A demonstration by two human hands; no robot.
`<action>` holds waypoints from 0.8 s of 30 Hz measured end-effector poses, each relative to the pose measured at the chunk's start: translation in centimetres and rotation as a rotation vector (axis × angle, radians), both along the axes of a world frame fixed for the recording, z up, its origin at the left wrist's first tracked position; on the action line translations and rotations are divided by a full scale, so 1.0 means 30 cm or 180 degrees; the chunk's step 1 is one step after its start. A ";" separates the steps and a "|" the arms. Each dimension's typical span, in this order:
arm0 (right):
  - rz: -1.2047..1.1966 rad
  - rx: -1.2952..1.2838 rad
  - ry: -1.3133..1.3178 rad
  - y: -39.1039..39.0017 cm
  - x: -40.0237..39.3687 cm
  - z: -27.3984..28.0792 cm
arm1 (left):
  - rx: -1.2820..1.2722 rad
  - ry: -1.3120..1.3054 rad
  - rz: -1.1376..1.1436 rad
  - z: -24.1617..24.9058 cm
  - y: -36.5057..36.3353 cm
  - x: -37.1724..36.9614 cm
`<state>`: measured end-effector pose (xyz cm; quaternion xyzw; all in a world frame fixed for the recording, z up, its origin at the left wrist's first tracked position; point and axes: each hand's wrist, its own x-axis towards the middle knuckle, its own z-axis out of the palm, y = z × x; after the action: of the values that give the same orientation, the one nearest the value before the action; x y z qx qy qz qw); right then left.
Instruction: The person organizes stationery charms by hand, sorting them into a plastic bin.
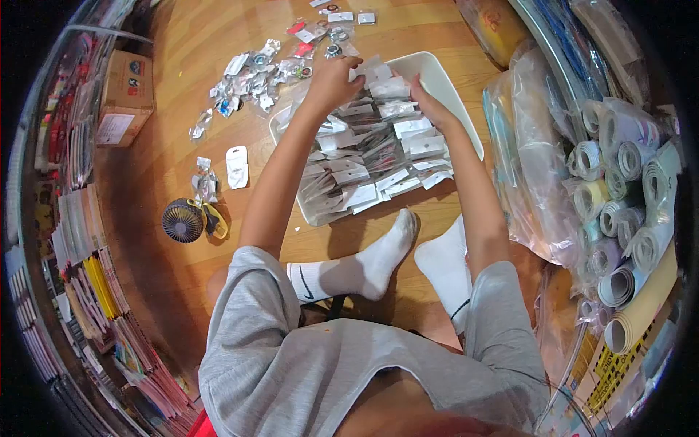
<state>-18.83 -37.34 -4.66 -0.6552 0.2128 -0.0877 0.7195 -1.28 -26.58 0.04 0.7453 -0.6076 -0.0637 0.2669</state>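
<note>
A white rectangular tray sits on the wooden floor in front of my feet. Rows of clear plastic packets with white label cards stand and lean in it. My left hand is over the tray's far left corner, fingers curved and apart beside the packets there. On the far right side, my right hand reaches inside the rim with its thumb up, its fingers partly hidden and closed about a packet in the back row. What the packets contain is hard to make out.
Left of the tray lies a heap of small labelled packets, with more packets farther back. Nearer are a white card, a small black fan and a yellow-handled item. A cardboard box and plastic-wrapped rolls flank the floor.
</note>
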 end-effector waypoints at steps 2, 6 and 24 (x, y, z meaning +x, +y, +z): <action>0.0315 -0.0033 0.0681 0.006 -0.007 0.054 | 0.0101 0.0043 0.0040 -0.020 -0.012 -0.005; 0.0536 0.0163 0.0296 -0.051 0.017 -0.046 | 0.0349 -0.0078 0.0053 -0.065 -0.030 -0.007; -0.0538 0.0534 0.0100 0.103 -0.087 -0.005 | -0.1485 0.1818 0.2548 -0.070 0.808 -0.238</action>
<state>-21.45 -34.26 -4.81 -0.5738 0.2851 -0.1196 0.7584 -8.43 -2.34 -2.05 0.7925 -0.1776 -0.0205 0.5831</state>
